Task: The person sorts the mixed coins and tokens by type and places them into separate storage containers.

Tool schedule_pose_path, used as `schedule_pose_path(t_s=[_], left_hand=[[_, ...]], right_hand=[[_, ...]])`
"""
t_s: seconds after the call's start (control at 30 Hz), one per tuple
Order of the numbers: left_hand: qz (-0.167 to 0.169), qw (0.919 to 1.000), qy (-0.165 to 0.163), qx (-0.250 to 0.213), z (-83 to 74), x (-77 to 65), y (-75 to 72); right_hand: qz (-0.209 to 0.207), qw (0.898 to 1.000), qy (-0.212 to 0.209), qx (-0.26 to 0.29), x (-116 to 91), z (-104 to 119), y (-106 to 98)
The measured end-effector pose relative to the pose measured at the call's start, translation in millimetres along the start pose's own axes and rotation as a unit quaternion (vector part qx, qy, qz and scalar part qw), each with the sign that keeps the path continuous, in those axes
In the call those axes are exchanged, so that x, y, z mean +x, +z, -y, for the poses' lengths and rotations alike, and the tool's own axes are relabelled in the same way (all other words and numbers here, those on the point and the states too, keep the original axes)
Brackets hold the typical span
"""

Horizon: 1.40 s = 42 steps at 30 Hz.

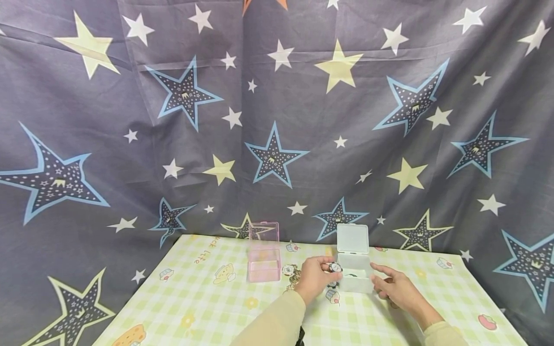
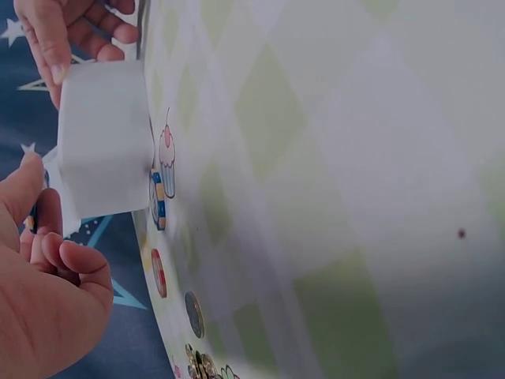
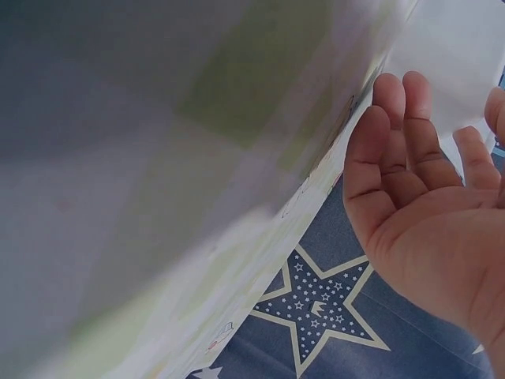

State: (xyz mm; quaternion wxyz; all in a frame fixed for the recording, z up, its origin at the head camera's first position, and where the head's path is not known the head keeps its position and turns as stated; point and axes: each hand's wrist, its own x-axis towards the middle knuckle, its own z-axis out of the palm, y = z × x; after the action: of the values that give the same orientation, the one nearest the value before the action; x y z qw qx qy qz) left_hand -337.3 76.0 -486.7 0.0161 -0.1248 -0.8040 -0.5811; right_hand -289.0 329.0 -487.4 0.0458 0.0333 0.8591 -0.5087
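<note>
My left hand (image 1: 315, 278) pinches a poker chip (image 1: 334, 267) with a dark rim and pale centre, at the left side of a white plastic box (image 1: 356, 285). The box stands on the table with its lid raised at the back. Something dark green lies inside, too small to name. Against the box's right side, my right hand (image 1: 398, 289) rests its extended fingers; the right wrist view shows those fingers (image 3: 418, 103) loosely bent and the palm bare. A second chip (image 2: 158, 199), blue and yellow at its edge, lies on the cloth beside the box.
To the left stands a pink clear box (image 1: 265, 272), lid raised. Between the boxes lie gold-coloured pieces (image 1: 293, 278), a red-edged chip (image 2: 158, 273) and a dark round disc (image 2: 194, 314). A checked cloth (image 1: 207, 307) covers the table; a star-patterned curtain (image 1: 303, 110) hangs behind.
</note>
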Motion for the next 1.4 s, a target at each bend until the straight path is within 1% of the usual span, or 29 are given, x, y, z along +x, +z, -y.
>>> schedule_pose_path(t_s=[0.2,0.4,0.67,0.87,1.17,1.4], left_hand=[[-0.003,0.9999,0.009,0.013,2.8,-1.3,4.7],[0.007,0.9999,0.008,0.008,4.1,-1.9,6.7],[0.014,0.9999,0.009,0.002,1.6,-2.5,7.4],[0.021,0.9998,0.006,-0.003,2.9,-1.6,8.4],[0.028,0.9993,0.022,-0.01,3.3,-1.9,8.7],[0.029,0.9993,0.018,-0.018,3.2,-2.3,9.2]], right_hand=[[-0.012,1.0,-0.002,-0.007,0.7,-0.5,0.7],[-0.013,1.0,0.001,-0.01,1.6,-1.3,0.5],[-0.018,1.0,-0.006,-0.015,2.6,-2.6,0.5],[-0.02,1.0,-0.008,-0.018,2.4,-2.7,0.5],[-0.022,1.0,-0.002,-0.018,1.2,-1.4,0.9],[-0.014,1.0,0.0,-0.008,1.4,-1.5,0.2]])
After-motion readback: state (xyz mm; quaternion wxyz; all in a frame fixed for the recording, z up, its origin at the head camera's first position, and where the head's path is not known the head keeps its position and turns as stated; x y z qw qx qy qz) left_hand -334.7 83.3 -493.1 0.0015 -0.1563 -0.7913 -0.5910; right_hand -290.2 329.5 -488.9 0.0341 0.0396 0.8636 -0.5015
